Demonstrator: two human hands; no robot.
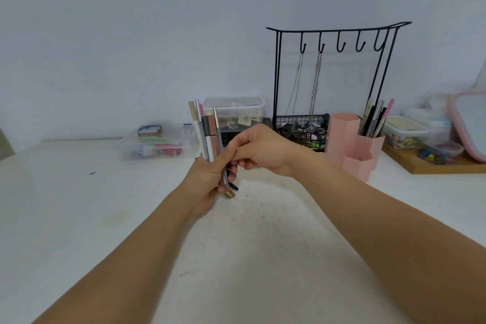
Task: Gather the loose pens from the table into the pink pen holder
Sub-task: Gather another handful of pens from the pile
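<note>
A bundle of several pens (206, 131) stands nearly upright above the middle of the white table (79, 205), gripped low down by my left hand (207, 184). My right hand (259, 147) is curled against the bundle from the right, its fingertips on the pens where the left hand holds them. The pink pen holder (353, 144), made of hexagonal tubes, stands to the right of my hands. Several pens (374, 119) stick up from its right tube.
A black wire rack (331, 73) with hooks, chains and a basket of small items stands behind the holder. Clear plastic boxes (157, 143) sit at the back left and centre. A wooden tray (436, 163) with containers and a pink-rimmed mirror (470, 123) lies far right.
</note>
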